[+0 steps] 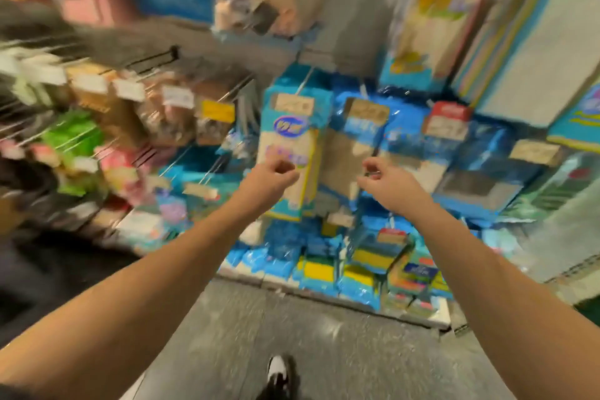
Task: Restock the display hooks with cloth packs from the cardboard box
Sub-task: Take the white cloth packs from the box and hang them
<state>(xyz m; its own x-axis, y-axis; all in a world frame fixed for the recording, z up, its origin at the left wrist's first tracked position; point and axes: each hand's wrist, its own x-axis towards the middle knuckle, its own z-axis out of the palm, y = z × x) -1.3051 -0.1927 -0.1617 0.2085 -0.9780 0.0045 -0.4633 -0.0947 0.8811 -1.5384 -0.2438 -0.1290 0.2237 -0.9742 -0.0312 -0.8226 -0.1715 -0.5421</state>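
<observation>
Cloth packs on the display hooks, seen through heavy motion blur

A tall pack (289, 156) with a blue top, round logo and pale cloth hangs upright from a hook (305, 83), a tan tag at its head; just beside it on the right hangs a blue-topped pack (352, 153) of brownish cloth, and further right more blue packs (480, 178) hang in the same row

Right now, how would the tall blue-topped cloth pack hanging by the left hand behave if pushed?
The cloth pack hangs from a hook, so it would probably swing rather than tip. Its glossy wrap looks slippery. It likely flexes, being soft cloth, and seems light.
</observation>
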